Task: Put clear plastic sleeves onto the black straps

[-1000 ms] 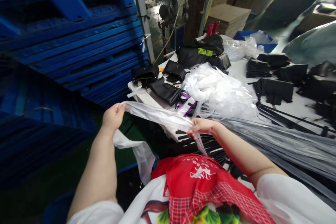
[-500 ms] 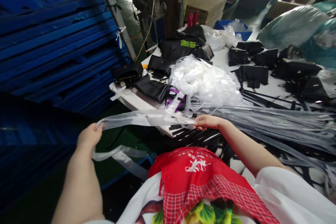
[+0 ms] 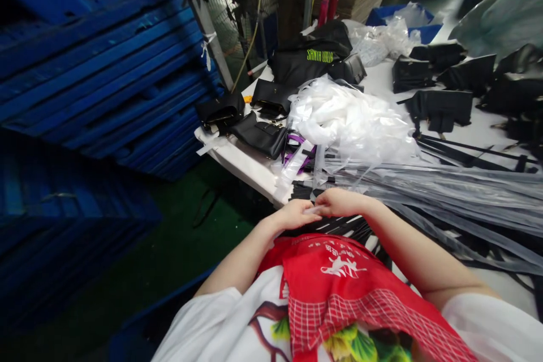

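Close together above the table's near edge, my two hands meet just in front of the red apron. My left hand [image 3: 294, 215] is closed, with a short piece of translucent plastic strip [image 3: 313, 210] showing at its fingertips. The same piece runs to my right hand [image 3: 339, 202], whose fingers are pinched on it. Most of the strip is hidden by the hands. Just beyond them are a loose white heap of plastic strips [image 3: 352, 119] and a purple-edged item [image 3: 292, 153]. Long clear strips [image 3: 458, 181] and black straps [image 3: 352, 226] lie to the right and below.
Black bags [image 3: 263, 134] lie at the table's left corner, with more black bags [image 3: 445, 107] at the right. A black cover with green lettering [image 3: 311, 59] and a blue bin [image 3: 377, 16] are behind. Stacked blue pallets [image 3: 110, 85] stand at the left.
My left hand has come in from far left to beside my right hand. The strip stretched between them is now mostly out of sight. The view has shifted slightly.
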`<state>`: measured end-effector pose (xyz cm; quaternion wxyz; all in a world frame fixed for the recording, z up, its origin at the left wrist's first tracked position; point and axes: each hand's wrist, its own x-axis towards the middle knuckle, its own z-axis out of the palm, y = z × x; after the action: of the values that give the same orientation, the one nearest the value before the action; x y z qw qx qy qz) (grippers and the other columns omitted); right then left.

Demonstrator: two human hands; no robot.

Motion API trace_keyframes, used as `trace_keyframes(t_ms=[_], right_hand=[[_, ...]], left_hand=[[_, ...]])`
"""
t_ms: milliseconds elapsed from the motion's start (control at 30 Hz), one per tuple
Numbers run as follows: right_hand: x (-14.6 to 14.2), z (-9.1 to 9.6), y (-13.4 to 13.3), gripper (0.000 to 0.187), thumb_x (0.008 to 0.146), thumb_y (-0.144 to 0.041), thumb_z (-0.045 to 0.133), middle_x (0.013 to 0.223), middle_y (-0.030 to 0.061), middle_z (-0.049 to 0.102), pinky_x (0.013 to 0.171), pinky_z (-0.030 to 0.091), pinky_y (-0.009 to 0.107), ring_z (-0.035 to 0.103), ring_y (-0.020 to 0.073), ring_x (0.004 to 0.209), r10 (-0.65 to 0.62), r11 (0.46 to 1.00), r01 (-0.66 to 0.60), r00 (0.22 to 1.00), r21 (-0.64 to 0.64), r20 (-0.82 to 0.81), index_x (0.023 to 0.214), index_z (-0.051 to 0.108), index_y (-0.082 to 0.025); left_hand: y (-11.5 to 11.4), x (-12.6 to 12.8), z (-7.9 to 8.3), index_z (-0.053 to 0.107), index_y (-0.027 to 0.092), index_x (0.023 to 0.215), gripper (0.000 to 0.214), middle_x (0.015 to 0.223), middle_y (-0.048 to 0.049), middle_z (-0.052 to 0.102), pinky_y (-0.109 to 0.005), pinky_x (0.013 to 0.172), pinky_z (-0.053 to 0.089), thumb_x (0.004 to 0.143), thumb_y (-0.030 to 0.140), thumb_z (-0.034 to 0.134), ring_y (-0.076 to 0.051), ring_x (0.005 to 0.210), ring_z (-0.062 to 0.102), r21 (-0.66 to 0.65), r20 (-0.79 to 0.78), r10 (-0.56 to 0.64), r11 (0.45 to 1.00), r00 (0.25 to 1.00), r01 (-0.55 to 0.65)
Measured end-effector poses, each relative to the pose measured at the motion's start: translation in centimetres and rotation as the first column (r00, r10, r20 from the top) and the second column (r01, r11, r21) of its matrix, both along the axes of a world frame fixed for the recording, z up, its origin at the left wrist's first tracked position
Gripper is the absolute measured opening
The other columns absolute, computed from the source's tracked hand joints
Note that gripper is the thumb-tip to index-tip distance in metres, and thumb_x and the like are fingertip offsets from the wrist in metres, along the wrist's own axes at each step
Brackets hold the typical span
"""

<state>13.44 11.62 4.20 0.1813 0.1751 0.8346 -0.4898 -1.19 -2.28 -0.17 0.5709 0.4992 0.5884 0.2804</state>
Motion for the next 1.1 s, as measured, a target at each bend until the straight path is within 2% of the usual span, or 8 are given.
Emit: trace_keyframes(t_ms=[67,167,233,333,533,700,967,1100], right_hand=[[1.3,-0.9,0.3,0.029,0.072,-0.034,0.073,0.065,-0.0015,0.061,0.055,0.034,0.024,0.049,0.011,0.056,-0.215,0.962,0.198,0.973,-0.188,-0.078,0.094,0.069,-0.016],[2.4,-2.4,0.0,0.054,0.068,-0.039,0.079,0.069,-0.003,0.058,0.056,0.037,0.023,0.05,0.0098,0.058,-0.549,0.751,0.435,0.829,-0.497,-0.104,0.113,0.06,-0.015],[2.4,-3.1,-0.8,0.057,0.067,-0.04,0.081,0.068,-0.0034,0.057,0.056,0.038,0.023,0.05,0.0093,0.058,-0.65,0.64,0.492,0.756,-0.59,-0.074,0.113,0.059,-0.014],[1.8,-3.6,-2.4,0.053,0.068,-0.044,0.081,0.067,-0.0029,0.057,0.058,0.04,0.024,0.051,0.0104,0.058,-0.719,0.566,0.533,0.692,-0.629,-0.061,0.109,0.062,-0.015],[0.3,-2.5,-3.9,0.04,0.072,-0.055,0.074,0.061,-0.0011,0.058,0.052,0.037,0.025,0.045,0.0102,0.052,-0.776,0.582,0.604,0.613,-0.544,-0.15,0.076,0.064,-0.017],[-0.1,-2.1,-3.9,0.043,0.069,-0.058,0.074,0.054,-0.0025,0.053,0.052,0.034,0.026,0.042,0.0106,0.05,-0.818,0.552,0.66,0.546,-0.509,-0.18,0.064,0.057,-0.019],[-0.1,-2.6,-3.9,0.045,0.071,-0.059,0.073,0.051,-0.0017,0.052,0.052,0.033,0.027,0.041,0.0111,0.05,-0.797,0.591,0.668,0.568,-0.451,-0.204,0.06,0.054,-0.019],[-0.3,-3.0,-3.9,0.045,0.069,-0.061,0.074,0.052,-0.0012,0.053,0.052,0.035,0.027,0.042,0.0121,0.05,-0.807,0.584,0.69,0.553,-0.428,-0.209,0.063,0.056,-0.02]], left_hand=[[-0.6,0.1,-0.6,0.063,0.015,0.078,0.04,0.059,0.0023,0.057,-0.023,0.049,0.034,0.077,0.055,0.067,-0.012,0.05,0.05,0.004,0.043,0.134,0.991,0.99,-0.135],[-0.8,0.1,-0.7,0.059,0.017,0.076,0.046,0.056,0.004,0.052,-0.023,0.048,0.033,0.077,0.063,0.064,-0.01,0.047,0.046,-0.013,0.134,0.319,0.947,0.938,-0.32],[-0.6,0.2,-0.5,0.059,0.017,0.077,0.051,0.052,0.0051,0.048,-0.023,0.047,0.035,0.079,0.068,0.058,-0.01,0.044,0.043,-0.017,0.217,0.374,0.925,0.902,-0.379],[-0.1,0.6,-0.4,0.059,0.018,0.076,0.057,0.044,0.0068,0.041,-0.024,0.048,0.038,0.081,0.073,0.05,-0.009,0.041,0.038,-0.007,0.307,0.369,0.923,0.877,-0.385],[-0.3,1.0,-0.1,0.06,0.017,0.081,0.059,0.045,0.0062,0.042,-0.025,0.049,0.04,0.087,0.072,0.041,-0.01,0.041,0.041,0.029,0.277,0.328,0.937,0.903,-0.349],[-0.6,0.8,0.5,0.057,0.016,0.089,0.061,0.059,0.0015,0.058,-0.023,0.043,0.036,0.091,0.071,0.031,-0.01,0.039,0.05,0.068,0.268,0.371,0.913,0.889,-0.401],[-0.4,-0.7,1.8,0.068,0.016,0.084,0.041,0.074,-0.0061,0.07,-0.029,0.069,0.048,0.09,0.054,0.053,-0.019,0.072,0.065,0.182,0.124,0.403,0.889,0.907,-0.42],[-0.4,-0.8,1.9,0.073,0.016,0.077,0.03,0.081,-0.0061,0.072,-0.03,0.073,0.048,0.078,0.045,0.069,-0.02,0.079,0.063,0.128,0.209,0.514,0.829,0.832,-0.545]])
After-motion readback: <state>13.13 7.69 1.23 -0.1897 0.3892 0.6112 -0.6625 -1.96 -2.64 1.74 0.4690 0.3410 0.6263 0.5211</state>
